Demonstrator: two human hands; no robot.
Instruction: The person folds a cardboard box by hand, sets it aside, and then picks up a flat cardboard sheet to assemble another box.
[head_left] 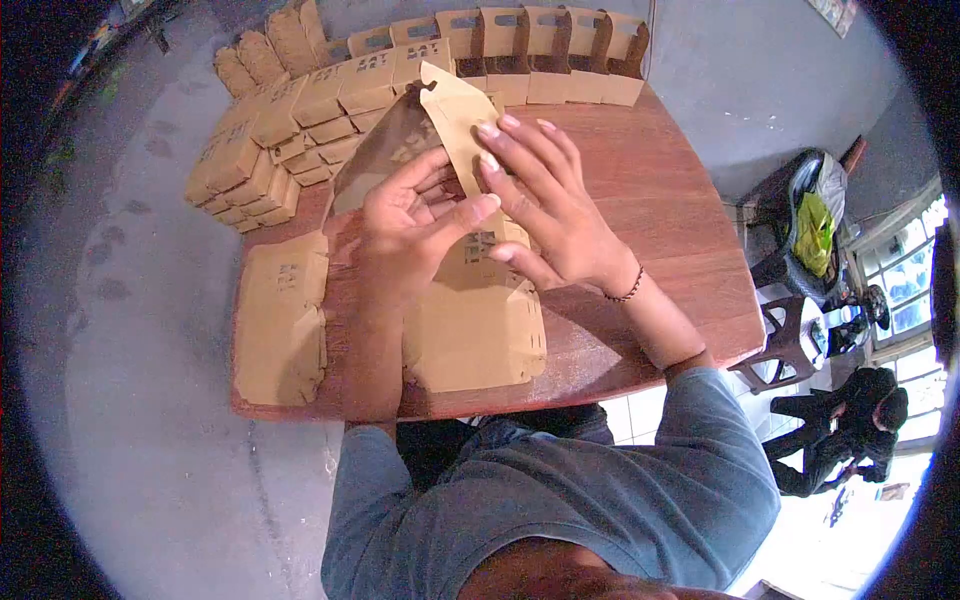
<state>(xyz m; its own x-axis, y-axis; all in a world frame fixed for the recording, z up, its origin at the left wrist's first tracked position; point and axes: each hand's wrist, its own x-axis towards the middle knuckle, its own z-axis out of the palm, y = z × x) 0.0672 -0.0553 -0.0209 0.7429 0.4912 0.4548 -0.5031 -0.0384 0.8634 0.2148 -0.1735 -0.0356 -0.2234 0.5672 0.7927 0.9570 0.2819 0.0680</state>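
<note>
A partly folded brown cardboard box [460,118] is raised over the table between my hands, one panel slanting upward. My left hand [425,210] has its fingers curled behind the panel's lower edge and its thumb in front, gripping it. Against the outer face of that panel lie the stretched, spread fingers of my right hand [555,205], its thumb held apart. Below my hands is a flat cardboard box blank [470,345] with printed lettering, partly covered by my hands. Another flat blank [280,325] lies left of my left forearm.
Stacked folded boxes [320,98] printed "EAT ME!" fill the table's back left. A row of open-sided boxes [550,60] lines the back edge of the wooden table [660,230]. Right of the table are a stool [790,345] and a person in dark clothes [840,430].
</note>
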